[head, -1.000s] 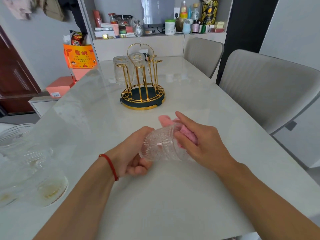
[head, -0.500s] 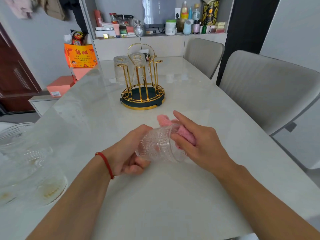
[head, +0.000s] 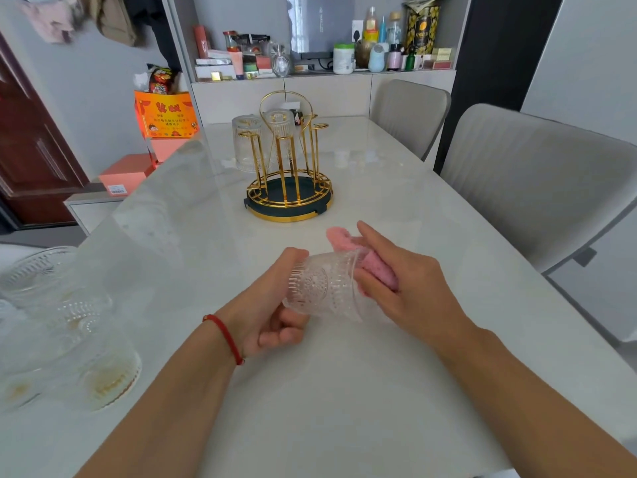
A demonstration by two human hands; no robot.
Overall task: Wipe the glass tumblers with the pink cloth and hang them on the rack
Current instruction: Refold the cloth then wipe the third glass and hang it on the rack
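Glassware sits nearest the camera: several blurred tumblers (head: 79, 343) crowd the left table edge, close by the person's left forearm, and a careless sweep of that arm could knock one off. Beyond them, above the pale table (head: 344, 391), the left hand (head: 272, 305) grips a ribbed glass tumbler (head: 324, 291) by its base end, thumb over the top, fingers curled underneath, the glass lying on its side with its mouth toward the right. The right hand (head: 403, 288) pinches the pink cloth (head: 372, 267) against the rim, part of the cloth apparently tucked inside and a loose tail sticking out behind; its index finger lies extended along the cloth, and the other fingers curl round it. The likeliest slip is here: the ribbed glass is held only at one end, so a hard twist of the cloth could lever it out of the left hand's grasp onto the stone top. Farther off stands the gold rack (head: 289, 181), with two tumblers (head: 262, 139) inverted on its pegs and free pegs on the right; hooking a glass carelessly could tip the light frame.
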